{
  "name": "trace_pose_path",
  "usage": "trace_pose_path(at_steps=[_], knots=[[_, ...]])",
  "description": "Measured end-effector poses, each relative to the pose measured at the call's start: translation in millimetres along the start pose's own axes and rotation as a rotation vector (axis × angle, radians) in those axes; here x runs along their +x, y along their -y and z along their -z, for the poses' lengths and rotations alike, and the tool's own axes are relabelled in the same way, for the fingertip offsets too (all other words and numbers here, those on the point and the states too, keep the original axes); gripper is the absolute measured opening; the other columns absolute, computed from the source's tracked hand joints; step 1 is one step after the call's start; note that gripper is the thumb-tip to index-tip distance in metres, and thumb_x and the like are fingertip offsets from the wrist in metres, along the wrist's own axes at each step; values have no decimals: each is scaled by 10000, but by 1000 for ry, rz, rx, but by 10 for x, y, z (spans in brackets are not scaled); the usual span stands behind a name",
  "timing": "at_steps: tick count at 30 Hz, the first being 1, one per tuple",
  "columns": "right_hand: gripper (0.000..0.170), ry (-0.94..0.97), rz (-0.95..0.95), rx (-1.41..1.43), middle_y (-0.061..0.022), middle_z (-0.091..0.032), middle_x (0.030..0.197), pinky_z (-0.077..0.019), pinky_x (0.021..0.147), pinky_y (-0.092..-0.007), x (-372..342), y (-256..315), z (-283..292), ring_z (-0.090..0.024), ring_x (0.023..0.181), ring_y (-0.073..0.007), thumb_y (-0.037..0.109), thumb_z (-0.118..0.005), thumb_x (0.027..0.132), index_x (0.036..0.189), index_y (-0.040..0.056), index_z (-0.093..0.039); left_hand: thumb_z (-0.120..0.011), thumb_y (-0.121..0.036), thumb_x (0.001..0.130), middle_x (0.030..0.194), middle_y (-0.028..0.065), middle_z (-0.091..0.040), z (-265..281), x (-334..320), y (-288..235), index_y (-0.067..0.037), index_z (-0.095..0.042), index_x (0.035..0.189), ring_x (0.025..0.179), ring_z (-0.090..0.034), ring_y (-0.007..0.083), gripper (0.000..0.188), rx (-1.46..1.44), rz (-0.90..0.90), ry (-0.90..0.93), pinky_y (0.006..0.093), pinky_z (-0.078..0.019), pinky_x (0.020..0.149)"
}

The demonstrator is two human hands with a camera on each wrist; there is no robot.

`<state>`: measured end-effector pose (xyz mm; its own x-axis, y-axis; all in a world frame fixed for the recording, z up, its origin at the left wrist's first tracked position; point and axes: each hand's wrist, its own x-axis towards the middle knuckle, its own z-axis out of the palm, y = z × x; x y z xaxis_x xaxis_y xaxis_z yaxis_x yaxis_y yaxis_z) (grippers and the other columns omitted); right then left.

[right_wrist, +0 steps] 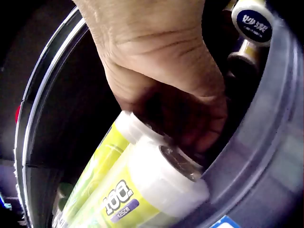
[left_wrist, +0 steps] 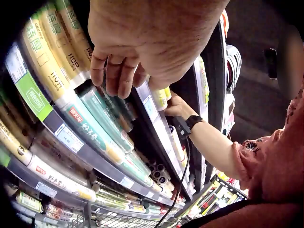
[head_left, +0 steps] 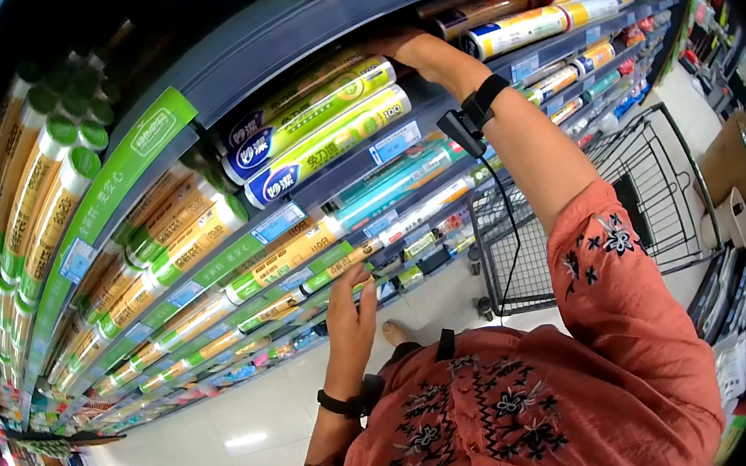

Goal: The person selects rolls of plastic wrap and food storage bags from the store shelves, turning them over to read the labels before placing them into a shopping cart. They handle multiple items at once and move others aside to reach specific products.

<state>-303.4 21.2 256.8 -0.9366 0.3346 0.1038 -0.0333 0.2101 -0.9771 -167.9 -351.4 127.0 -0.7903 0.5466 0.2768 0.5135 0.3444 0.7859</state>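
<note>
My right hand (head_left: 401, 45) reaches into the upper shelf, just past the ends of yellow-green rolls (head_left: 325, 143) with blue-and-white labels. In the right wrist view, the hand (right_wrist: 164, 61) is bent over the white end of a roll (right_wrist: 166, 178); its fingers are in shadow, and whether they touch or hold anything cannot be told. My left hand (head_left: 349, 320) hangs in front of the lower shelves, fingers loosely bent and holding nothing. In the left wrist view, the left hand (left_wrist: 147, 42) is near teal rolls (left_wrist: 107, 116) and tan rolls (left_wrist: 45, 52).
Stacked tan rolls with green ends (head_left: 53, 202) fill the left shelves. A black wire shopping cart (head_left: 606, 195) stands at the right, beside the shelf. White-and-yellow rolls (head_left: 543, 24) lie right of my right hand. A cable (head_left: 511, 207) hangs from the right wrist.
</note>
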Motion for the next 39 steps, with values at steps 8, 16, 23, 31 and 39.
trace_pose_path(at_steps=[8, 16, 23, 31, 39], knots=[[505, -223, 232, -180, -89, -688, 1135, -509, 855, -329, -363, -151, 96, -627, 988, -192, 443, -636, 929, 1262, 63, -640, -542, -237, 1020, 1190, 176, -664, -223, 326, -136, 15, -519, 1314, 1122, -626, 264, 388, -35, -63, 209, 363, -470, 965], [331, -248, -164, 218, -48, -677, 810, -527, 649, -263, -2342, -1150, 477, -649, 723, -123, 345, -608, 948, 1008, 25, -665, -566, -177, 994, 1174, 180, -661, -955, 505, 21, 38, -555, 1274, 1084, -639, 251, 353, -1, -44, 695, 350, -487, 935], [249, -585, -458, 279, -48, -660, 793, -561, 602, -284, -3176, -2453, 1656, -651, 678, -135, 265, -636, 918, 970, 22, -653, -570, -200, 996, 1141, 197, -660, -1524, 206, -10, 13, -561, 1244, 1072, -641, 306, 327, 48, 52, 1001, 382, -485, 918], [337, -876, -795, 35, -146, -640, 809, -558, 605, -412, -3746, -4218, 3079, -637, 709, -259, 231, -665, 850, 986, -76, -638, -583, -170, 984, 1115, 209, -681, -1878, -163, -141, 23, -556, 1267, 1061, -661, 280, 344, 90, 339, 976, 369, -501, 912], [502, -713, -1234, -462, -237, -686, 1129, -515, 936, -389, -4396, -5600, 3407, -659, 1086, -354, 299, -727, 750, 1144, -7, -670, -575, -194, 991, 1114, 177, -688, -2098, -254, -249, 18, -557, 1271, 1048, -660, 252, 352, 293, 547, 1018, 354, -504, 918]])
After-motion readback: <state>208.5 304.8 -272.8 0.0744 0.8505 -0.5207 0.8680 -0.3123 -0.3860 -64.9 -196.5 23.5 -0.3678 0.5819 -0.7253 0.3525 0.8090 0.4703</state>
